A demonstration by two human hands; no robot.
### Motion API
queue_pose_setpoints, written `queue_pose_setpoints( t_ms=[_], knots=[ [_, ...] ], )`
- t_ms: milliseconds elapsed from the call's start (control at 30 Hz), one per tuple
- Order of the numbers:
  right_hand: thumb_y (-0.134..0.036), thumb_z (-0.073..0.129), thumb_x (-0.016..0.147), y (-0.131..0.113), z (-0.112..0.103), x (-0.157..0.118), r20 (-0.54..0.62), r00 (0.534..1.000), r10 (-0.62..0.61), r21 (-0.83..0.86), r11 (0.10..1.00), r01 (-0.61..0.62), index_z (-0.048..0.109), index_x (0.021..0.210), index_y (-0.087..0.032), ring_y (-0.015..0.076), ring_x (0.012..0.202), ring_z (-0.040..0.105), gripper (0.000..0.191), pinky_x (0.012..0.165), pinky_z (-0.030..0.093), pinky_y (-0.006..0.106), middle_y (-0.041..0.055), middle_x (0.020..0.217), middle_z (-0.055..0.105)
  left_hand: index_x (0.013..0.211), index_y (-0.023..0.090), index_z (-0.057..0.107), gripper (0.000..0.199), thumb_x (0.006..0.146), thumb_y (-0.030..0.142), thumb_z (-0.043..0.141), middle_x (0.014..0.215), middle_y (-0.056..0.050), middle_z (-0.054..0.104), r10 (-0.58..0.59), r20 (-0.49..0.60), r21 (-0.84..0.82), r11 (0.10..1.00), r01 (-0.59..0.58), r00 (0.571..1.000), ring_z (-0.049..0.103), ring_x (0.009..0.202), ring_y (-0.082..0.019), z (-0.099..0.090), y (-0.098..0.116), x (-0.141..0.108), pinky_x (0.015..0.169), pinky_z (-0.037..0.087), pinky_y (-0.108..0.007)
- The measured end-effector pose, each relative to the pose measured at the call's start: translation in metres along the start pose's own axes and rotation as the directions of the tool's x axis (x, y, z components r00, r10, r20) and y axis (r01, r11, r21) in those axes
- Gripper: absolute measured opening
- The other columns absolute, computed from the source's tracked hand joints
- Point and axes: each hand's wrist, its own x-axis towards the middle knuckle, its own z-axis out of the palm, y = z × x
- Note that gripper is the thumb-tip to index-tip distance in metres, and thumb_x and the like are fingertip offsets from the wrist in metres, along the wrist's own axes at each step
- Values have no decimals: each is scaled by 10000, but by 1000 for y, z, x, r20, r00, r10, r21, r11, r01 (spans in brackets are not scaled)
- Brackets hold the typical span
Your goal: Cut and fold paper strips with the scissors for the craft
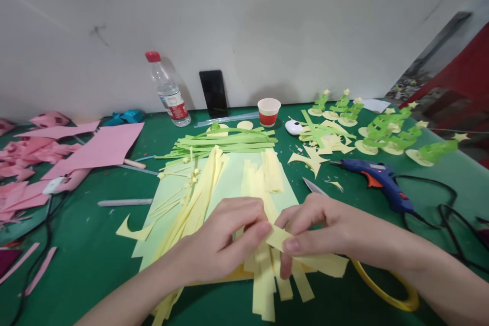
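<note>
Over the loose pale yellow paper strips (pixel 263 285), the left hand (pixel 235 237) and right hand (pixel 317 226) pinch 1 short, flat pale yellow paper strip (pixel 277 238) between thumbs and fingers. Yellow-handled metal scissors (pixel 410 299) lie partly under the right hand. Beyond it, a blue glue gun with an orange trigger (pixel 376 175) rests on the green table (pixel 87 244). Farther back, 1 red-and-white paper cup (pixel 268 113) stands near the white wall (pixel 305 25).

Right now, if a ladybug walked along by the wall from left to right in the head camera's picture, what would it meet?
Blue crumply thing, bottle, phone, paper cup, small white case, green paper curls with stars.
</note>
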Motion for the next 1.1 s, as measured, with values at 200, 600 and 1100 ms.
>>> queue_pose_setpoints(
  t_ms=[200, 600, 1100],
  knots=[
    [-371, 515, 798, 1, 6, 0, -110, 993, -46, -336, 942, 7, 708, 773, -209, 158, 730, 577, 253, 571, 429, 233, 23, 827, 661, 627, 189, 318, 273, 893, 133, 297, 584, 41, 312, 116, 53, 208, 970, -124, 992, 339, 526, -97, -1, 6, 0, 484, 295, -209],
    [-175, 574, 745, 5, 16, 6, -339, 870, -358, -397, 893, 213, 659, 559, -169, 113, 591, 515, 204, 547, 391, 224, 6, 541, 596, 640, 152, 482, 261, 890, 182, 415, 564, -1, 493, 322, -95, 476, 846, -241, 942, 425, 539, -112, -6, 1, 2, 485, 364, -218],
    [-353, 581, 726, 3, 12, 15, -536, 836, -117, -3, 991, 137, 529, 484, -179, 106, 620, 377, 302, 590, 323, 247, -24, 621, 389, 1036, 247, 593, 265, 874, 376, 427, 1063, -16, 629, -428, -55, -391, 840, 375, 902, 582, 977, -162, 12, 7, 6, 831, 476, -279]
  ],
)
